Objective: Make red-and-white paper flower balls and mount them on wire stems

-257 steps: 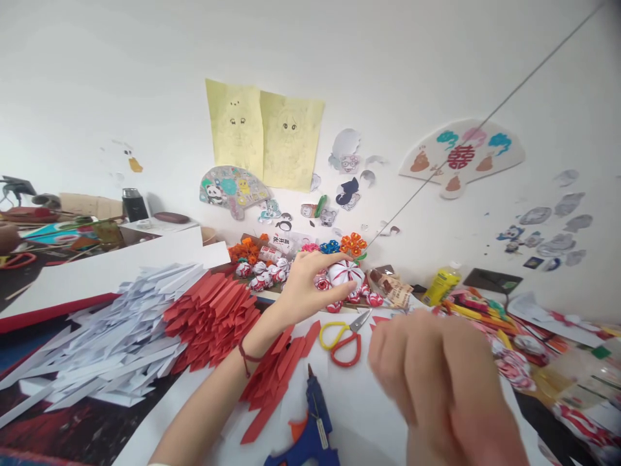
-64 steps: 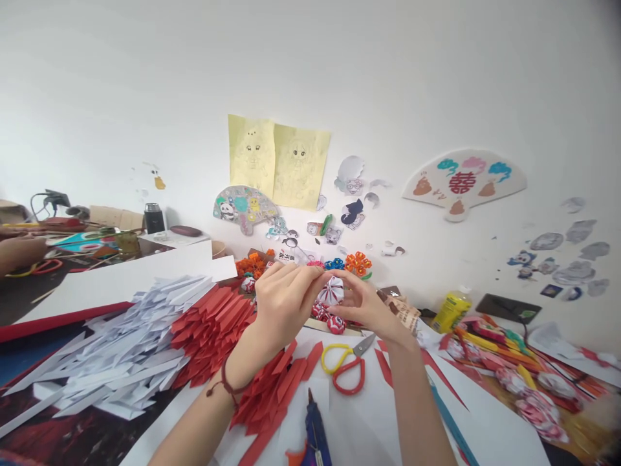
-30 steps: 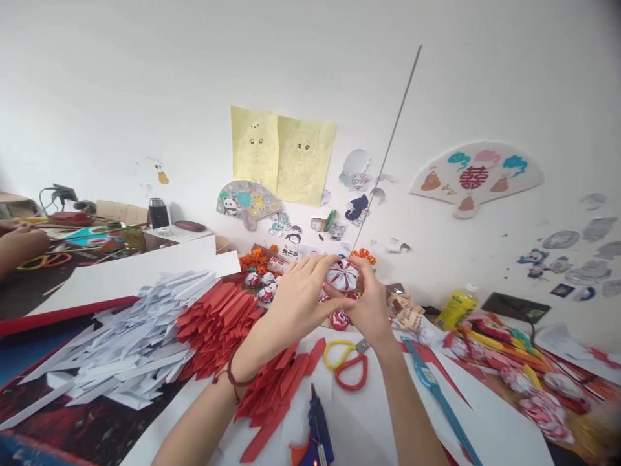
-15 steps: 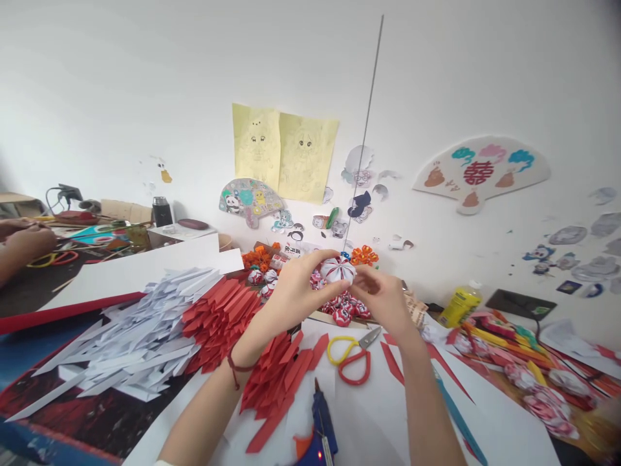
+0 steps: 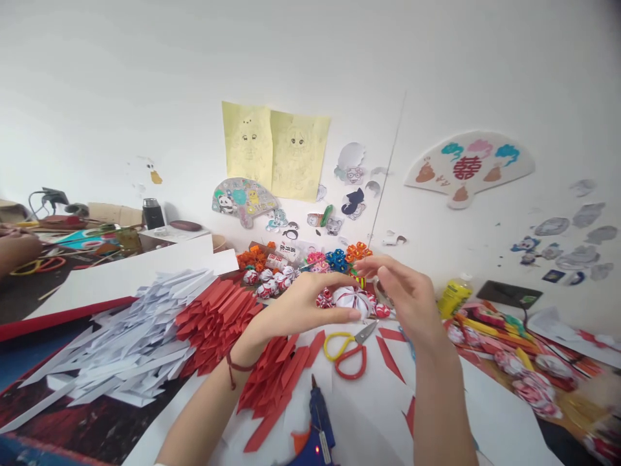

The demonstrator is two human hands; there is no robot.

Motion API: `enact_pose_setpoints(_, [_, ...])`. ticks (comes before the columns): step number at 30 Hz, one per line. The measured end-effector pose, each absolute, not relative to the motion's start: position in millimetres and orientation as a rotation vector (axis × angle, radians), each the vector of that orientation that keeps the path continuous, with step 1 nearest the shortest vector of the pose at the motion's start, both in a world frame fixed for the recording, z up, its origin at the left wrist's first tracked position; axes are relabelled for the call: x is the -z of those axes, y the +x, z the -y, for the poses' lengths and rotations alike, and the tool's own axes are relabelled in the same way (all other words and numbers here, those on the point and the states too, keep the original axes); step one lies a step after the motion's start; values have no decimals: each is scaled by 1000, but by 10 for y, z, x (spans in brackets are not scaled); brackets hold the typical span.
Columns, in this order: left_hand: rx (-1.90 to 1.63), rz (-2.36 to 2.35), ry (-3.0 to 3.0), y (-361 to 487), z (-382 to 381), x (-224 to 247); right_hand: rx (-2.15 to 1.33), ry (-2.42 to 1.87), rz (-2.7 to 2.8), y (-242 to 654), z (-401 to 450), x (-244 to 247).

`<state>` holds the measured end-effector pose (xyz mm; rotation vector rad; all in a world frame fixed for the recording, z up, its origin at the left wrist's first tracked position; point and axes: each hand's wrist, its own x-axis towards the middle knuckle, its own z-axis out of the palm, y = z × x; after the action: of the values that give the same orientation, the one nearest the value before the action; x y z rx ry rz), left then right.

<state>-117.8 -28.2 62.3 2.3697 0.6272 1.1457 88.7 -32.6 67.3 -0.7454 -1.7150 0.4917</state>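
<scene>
My left hand (image 5: 315, 303) holds a white paper ball with red stripes (image 5: 352, 299), its thumb and fingers curled round the left side. A thin wire (image 5: 388, 171), blurred, rises in line with the ball against the wall; where it meets the ball is hidden. To the right of the ball my right hand (image 5: 410, 294) is open, fingers bent and apart, with nothing visible in it. Below the hands lie scissors (image 5: 350, 362) with one yellow and one red handle. A blue glue gun (image 5: 317, 421) with a lit red light lies nearer to me.
Folded white paper strips (image 5: 140, 336) and red paper strips (image 5: 218, 317) are heaped at the left. Red-and-white balls (image 5: 279, 281) and an orange flower (image 5: 358, 251) stand along the wall. At right is a yellow bottle (image 5: 455, 296). Another person's hand (image 5: 17, 249) shows far left.
The paper ball has moved down and slightly right with my left hand. My right hand has come away from it to the right. The wire's top has dropped, and the view has shifted slightly.
</scene>
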Motion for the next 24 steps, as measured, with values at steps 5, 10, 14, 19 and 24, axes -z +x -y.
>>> enact_pose_setpoints(5, [-1072,-537,2385,-1120,351,-666,-562,-657,1737,729,410,-684])
enact_pose_setpoints(10, [-1105,-588,2422,-1089,383,-669,-558,-603,1677,721,388,-665])
enact_pose_setpoints(14, [-1145,-665,2441,-1072,384,-637,-585,-596,1622,721,396,-652])
enact_pose_setpoints(19, [-1141,-686,2418,-1061,389,-617,-588,-588,1600,718,413,-653])
enact_pose_setpoints(24, [-1148,-667,2391,-1052,416,-630,-577,-555,1589,716,449,-678])
